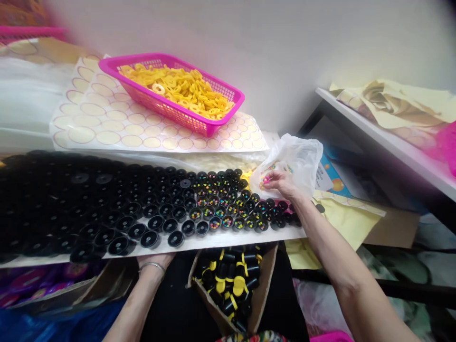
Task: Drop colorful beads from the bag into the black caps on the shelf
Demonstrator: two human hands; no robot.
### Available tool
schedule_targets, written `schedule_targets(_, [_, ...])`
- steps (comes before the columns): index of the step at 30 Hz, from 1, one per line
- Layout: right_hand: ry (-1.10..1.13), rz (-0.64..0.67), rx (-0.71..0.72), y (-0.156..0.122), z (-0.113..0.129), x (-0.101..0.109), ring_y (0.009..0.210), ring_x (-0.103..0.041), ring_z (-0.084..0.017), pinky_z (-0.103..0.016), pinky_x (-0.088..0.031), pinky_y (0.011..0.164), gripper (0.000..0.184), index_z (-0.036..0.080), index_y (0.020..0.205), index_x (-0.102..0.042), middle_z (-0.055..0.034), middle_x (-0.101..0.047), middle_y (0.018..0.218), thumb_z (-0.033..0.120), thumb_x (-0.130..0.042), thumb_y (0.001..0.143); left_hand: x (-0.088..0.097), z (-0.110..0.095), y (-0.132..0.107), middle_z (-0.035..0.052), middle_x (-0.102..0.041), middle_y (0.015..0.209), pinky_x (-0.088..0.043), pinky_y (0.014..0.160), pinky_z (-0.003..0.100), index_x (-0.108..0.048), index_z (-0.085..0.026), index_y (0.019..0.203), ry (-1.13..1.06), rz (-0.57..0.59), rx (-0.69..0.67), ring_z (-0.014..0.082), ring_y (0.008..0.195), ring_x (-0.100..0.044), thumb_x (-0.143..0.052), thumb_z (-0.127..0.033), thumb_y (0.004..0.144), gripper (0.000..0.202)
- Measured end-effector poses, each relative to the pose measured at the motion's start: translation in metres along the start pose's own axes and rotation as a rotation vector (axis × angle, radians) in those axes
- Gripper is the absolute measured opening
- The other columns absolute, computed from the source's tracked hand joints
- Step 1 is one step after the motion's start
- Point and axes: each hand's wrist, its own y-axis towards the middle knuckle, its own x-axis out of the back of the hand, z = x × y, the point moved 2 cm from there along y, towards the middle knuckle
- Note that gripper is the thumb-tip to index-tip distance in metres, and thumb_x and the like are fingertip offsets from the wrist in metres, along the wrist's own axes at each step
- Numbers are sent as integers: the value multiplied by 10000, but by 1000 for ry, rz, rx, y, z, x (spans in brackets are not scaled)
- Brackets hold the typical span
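Note:
My right hand [280, 185] is at the mouth of a white plastic bag [301, 154], with the fingers pinched on a small pink object [266, 180] whose kind I cannot make out. Multicoloured small beads show through the bag. Left of this hand, rows of small round black cups [156, 222] cover a white board [210, 243]. Several cups towards the right contain coloured beads [227, 221]; those I can make out on the left hold none. My left hand [156, 260] is at the board's front edge, palm side under it, its fingers hidden.
A pink basket [213, 129] of yellow rings stands behind on sheets of oval stickers [107, 137]. In front, a cardboard box [265, 285] holds black and yellow capped containers. A white shelf [377, 133] juts in at the right.

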Motion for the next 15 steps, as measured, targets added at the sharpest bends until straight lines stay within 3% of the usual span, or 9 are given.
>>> schedule_targets(4, [-747, -37, 47, 5, 2, 4, 717, -600, -206, -306, -432, 656, 60, 160, 671, -634, -67, -651, 691, 203, -601, 647, -10, 3, -11, -15, -668, 1152, -287, 1098, 519, -608, -294, 992, -24, -80, -71, 266, 1305, -437, -258, -524, 878, 434])
schedule_targets(7, [-1076, 47, 75, 8, 7, -5, 743, -600, -211, -295, -403, 663, 141, 152, 693, -678, -110, -676, 734, 131, -541, 668, -10, 5, -11, -15, -660, 1169, -236, 1124, 520, -599, -308, 1036, -11, -51, -91, 265, 1304, -437, -277, -538, 877, 426])
schedule_targets(11, [-1006, 177, 139, 8, 12, -18, 701, -576, -168, -255, -394, 639, 174, 164, 678, -689, -57, -673, 696, 111, -529, 636, -7, 5, -8, -4, -642, 1199, -209, 1130, 532, -593, -301, 1085, -67, -39, -85, 268, 1296, -442, -294, -535, 877, 433])
schedule_targets(15, [-432, 146, 67, 2, 8, -12, 623, -542, -145, -261, -418, 621, 85, 171, 651, -661, 16, -602, 600, 205, -614, 590, -10, 7, -11, 12, -624, 1229, -185, 1139, 522, -598, -295, 1114, -141, 66, -105, 253, 1309, -426, -340, -503, 884, 404])
